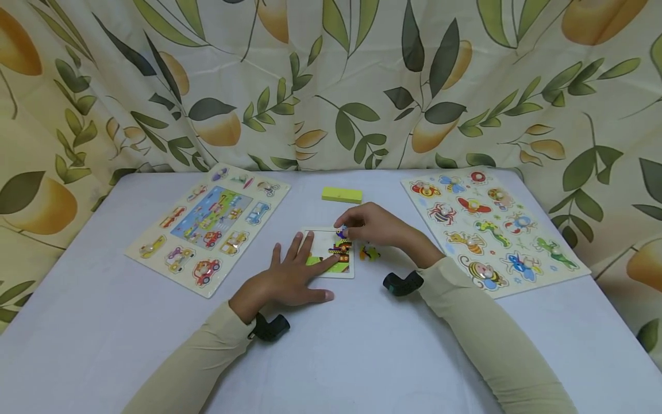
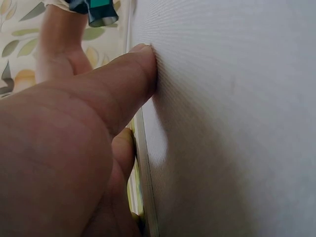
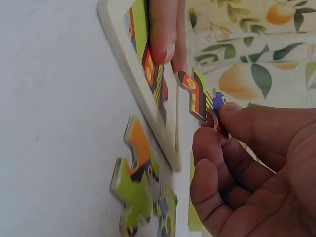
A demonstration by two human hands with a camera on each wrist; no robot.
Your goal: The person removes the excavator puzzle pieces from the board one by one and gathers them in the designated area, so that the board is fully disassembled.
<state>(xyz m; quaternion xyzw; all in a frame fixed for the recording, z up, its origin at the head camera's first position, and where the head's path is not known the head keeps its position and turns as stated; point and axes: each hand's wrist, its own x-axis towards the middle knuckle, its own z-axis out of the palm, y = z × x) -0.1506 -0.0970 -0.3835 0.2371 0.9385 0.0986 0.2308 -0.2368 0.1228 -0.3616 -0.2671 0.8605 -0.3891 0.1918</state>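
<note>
Right wrist view: right hand (image 3: 254, 173) pinches a flat, knobbed puzzle piece (image 3: 197, 98), printed red, yellow, black, green and purple, at the tray's (image 1: 322, 244) far right corner; left hand (image 1: 287, 280) rests across tray, fingers spread.

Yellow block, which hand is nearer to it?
Right. The right hand is just in front of the yellow block, slightly to its right; the left hand rests farther toward the person, on the puzzle board.

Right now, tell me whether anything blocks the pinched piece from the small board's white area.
Nothing visible stands between the piece in the right hand and the white area of the small board; the left hand touches it from the near left.
</note>
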